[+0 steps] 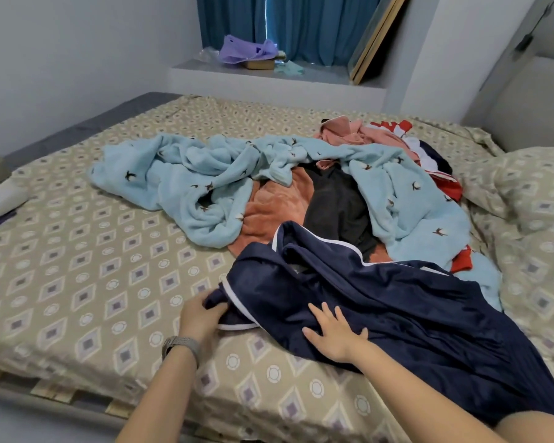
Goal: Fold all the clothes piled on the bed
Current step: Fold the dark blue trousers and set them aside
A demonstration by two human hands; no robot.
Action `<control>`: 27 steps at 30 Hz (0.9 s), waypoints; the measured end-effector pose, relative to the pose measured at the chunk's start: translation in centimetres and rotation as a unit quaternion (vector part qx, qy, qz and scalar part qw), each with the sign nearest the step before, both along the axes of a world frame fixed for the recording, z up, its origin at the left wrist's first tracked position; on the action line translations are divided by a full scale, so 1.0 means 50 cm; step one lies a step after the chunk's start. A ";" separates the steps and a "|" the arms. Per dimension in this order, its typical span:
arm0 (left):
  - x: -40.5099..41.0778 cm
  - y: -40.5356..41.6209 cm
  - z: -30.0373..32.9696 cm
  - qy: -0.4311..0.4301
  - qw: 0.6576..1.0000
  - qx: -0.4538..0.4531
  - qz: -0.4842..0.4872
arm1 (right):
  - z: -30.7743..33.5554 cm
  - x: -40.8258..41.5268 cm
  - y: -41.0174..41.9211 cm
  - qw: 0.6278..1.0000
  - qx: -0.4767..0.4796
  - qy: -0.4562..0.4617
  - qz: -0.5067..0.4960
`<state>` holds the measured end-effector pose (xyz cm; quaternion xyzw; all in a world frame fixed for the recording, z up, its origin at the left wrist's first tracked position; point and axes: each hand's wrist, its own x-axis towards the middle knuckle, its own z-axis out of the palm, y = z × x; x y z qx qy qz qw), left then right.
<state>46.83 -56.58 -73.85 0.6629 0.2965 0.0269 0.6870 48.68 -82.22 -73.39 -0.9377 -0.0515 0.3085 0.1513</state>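
A navy garment with white piping point(397, 302) lies spread at the near edge of the bed point(77, 282). My left hand point(202, 314) grips its left corner, thumb and fingers curled round the cloth. On the middle of that garment my right hand point(333, 334) rests flat with its fingers spread. Behind it lies a pile: a light blue fleece piece point(205, 180), an orange one point(272, 212), a dark grey one point(336, 206), pink clothes point(349, 132) and red-and-white ones point(394, 127).
The bed wears a beige diamond-patterned sheet, with a matching pillow point(538, 183) at the right. A window ledge point(269, 75) behind holds a purple bag point(243, 51) and a box. Blue curtains and a leaning frame point(375, 39) stand at the back.
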 end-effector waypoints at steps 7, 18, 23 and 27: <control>-0.015 0.078 0.091 -0.361 0.846 0.329 0.214 | -0.025 -0.022 -0.022 0.999 -0.016 -0.027 0.019; -0.059 0.100 0.062 0.017 0.850 0.509 -0.135 | 0.103 0.036 0.120 0.980 0.027 -0.181 0.075; -0.051 0.070 0.085 0.073 0.989 0.093 -0.093 | 0.091 0.016 0.269 0.962 -0.006 -0.207 0.177; -0.035 0.032 0.074 0.150 0.950 -0.198 -0.187 | 0.046 -0.001 0.275 0.957 0.035 -0.246 0.148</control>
